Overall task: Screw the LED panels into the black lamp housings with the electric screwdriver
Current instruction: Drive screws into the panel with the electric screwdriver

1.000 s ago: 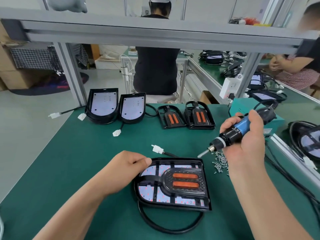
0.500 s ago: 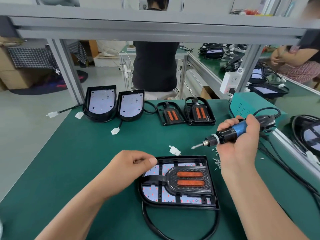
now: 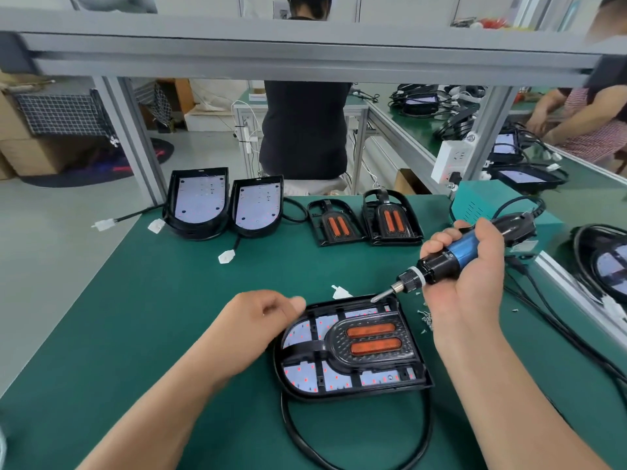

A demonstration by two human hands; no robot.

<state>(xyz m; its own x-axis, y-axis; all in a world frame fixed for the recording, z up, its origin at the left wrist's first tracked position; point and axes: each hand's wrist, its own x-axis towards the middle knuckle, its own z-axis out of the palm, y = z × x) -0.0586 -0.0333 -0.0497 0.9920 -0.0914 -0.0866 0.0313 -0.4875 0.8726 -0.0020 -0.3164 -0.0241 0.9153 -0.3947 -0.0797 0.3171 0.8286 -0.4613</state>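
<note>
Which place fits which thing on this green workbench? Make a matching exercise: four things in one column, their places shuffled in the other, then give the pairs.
Things
1. blue-and-black electric screwdriver
2. near black lamp housing with two orange strips
3. loose small silver screws
4. pair of black housings with bare white LED panels

Places
A. far left edge of the green mat
B. gripped in the right hand
C. on the mat, just right of the near housing
D. middle of the mat, next to the left hand

Pairs: 1-B, 2-D, 3-C, 4-A
</note>
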